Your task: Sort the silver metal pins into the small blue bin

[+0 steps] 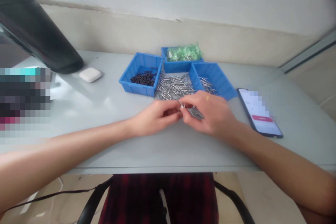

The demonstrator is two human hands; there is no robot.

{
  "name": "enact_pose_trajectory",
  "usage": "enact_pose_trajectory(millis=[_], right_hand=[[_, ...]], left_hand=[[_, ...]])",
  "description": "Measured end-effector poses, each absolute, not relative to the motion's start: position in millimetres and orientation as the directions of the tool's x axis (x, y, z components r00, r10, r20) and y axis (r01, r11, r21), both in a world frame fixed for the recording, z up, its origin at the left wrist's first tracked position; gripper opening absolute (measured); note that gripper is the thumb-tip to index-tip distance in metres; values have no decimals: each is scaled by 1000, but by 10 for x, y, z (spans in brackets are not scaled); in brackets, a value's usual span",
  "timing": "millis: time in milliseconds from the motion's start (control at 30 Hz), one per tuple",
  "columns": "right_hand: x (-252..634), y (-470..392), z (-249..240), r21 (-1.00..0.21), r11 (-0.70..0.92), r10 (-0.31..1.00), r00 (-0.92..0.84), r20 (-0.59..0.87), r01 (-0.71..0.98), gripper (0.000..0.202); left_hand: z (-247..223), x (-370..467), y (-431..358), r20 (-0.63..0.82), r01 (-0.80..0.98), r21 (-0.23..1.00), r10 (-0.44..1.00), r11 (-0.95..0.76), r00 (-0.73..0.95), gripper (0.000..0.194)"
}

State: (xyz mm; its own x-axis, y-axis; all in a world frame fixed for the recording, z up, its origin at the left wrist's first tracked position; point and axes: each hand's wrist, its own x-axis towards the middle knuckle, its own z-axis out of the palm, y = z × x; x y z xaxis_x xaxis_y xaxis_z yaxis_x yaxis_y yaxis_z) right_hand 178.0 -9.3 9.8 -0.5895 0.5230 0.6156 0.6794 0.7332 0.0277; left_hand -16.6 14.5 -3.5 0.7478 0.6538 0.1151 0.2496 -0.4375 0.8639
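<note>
My left hand (160, 116) and my right hand (207, 112) meet fingertip to fingertip at the near edge of a pile of silver metal pins (174, 85). Both are closed in a pinch around a small piece (182, 105), whose shape is too small to make out. Several metal pins (195, 112) show under the curled fingers of my right hand; whether they are held or lie on the table is unclear. The blue bin (138, 87) on the left holds dark screw-like parts (144, 78). More silver pins (207, 85) lie in the right blue bin (223, 80).
Behind the pile is a third blue bin (181, 65) with green plastic bags (186, 52). A phone (258, 113) with its screen lit lies at the right. Toward the back left are a white case (90, 75) and a large dark cylinder (44, 31).
</note>
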Motion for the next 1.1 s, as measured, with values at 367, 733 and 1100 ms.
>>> enact_pose_trajectory(millis=[367,733,1100], right_hand=[[1763,-89,140,-48,687,540,-466,701,725,6],[1784,-58,174,283,735,305,-673,674,617,15],[1794,-48,194,342,692,334,-702,629,636,8]], left_hand=[[33,-163,115,123,225,888,678,-401,725,15],[-15,-162,126,171,190,882,667,-432,725,19],[3,-166,112,157,247,876,730,-414,666,21]])
